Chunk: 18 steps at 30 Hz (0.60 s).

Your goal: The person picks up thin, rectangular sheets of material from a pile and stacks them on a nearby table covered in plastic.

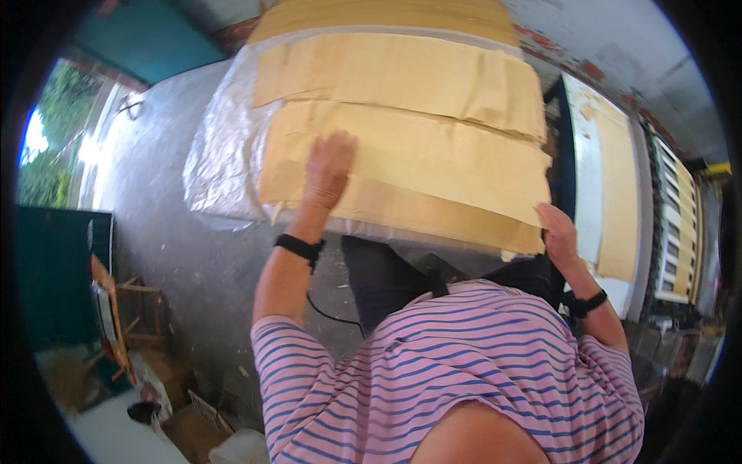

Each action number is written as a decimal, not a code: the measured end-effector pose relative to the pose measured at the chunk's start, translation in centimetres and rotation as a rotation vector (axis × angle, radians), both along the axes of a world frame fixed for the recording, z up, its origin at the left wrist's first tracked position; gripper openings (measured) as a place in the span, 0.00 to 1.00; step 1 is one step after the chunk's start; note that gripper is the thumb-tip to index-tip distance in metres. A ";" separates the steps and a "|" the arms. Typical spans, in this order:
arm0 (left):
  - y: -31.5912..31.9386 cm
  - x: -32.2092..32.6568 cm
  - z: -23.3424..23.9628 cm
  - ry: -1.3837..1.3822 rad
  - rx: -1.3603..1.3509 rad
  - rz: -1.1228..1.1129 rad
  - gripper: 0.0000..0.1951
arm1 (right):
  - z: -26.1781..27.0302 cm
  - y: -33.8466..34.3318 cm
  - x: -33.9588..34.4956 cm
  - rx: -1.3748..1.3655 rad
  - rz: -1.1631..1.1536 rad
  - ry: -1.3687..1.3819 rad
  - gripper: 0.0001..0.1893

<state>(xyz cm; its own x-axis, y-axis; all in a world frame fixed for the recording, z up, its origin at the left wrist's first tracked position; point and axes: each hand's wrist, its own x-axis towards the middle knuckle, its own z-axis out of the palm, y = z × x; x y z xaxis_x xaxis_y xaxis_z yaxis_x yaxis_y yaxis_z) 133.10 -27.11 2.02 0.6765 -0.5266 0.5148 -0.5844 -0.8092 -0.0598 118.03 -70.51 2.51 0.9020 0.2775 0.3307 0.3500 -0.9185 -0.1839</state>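
Note:
A stack of thin, pale-yellow sheets (429, 156) with ragged edges lies before me; the picture does not settle their material. My left hand (330, 165), slightly blurred, rests palm down on the top sheet of the near stack and holds nothing. At the right end, my right hand (557, 232) grips the edge of the upper sheet, its fingertips partly hidden. Along the front, a darker sheet layer (440, 217) shows below the upper one. A second stack of yellow sheets (382, 66) lies just beyond, its right end wrinkled.
Clear plastic film (223, 156) spreads under the stacks and hangs over the left side. Beyond them is a yellowish board-like surface (382, 14). To my right stands a long bench with a pale strip (617, 191), then a slatted frame (672, 226). A wooden chair (139, 310) stands lower left.

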 end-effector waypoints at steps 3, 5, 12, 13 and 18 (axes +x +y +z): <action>-0.5 1.0 3.7 -0.128 -0.047 -0.010 0.18 | 0.8 1.6 -0.2 -0.023 -0.001 -0.037 0.17; 0.5 0.5 2.2 -0.077 0.004 0.027 0.17 | 0.5 2.4 -0.1 -0.040 0.016 -0.023 0.17; 3.7 -3.7 -7.6 0.291 0.101 0.152 0.17 | -3.5 2.8 -1.1 -0.152 0.102 0.122 0.16; 3.7 -3.9 -7.6 0.286 0.100 0.135 0.17 | -3.4 2.8 -1.1 -0.155 0.084 0.120 0.16; 2.2 -4.0 -5.7 0.509 0.123 0.126 0.22 | -3.4 1.5 -2.5 -0.093 0.030 0.175 0.18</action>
<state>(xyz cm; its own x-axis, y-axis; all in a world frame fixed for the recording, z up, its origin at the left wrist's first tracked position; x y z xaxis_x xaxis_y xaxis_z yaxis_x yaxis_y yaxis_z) 129.11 -24.93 -3.66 0.8862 -0.4612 0.0447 -0.4633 -0.8797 0.1073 115.58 -68.96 -0.91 0.9342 0.3275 0.1416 0.3480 -0.9240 -0.1587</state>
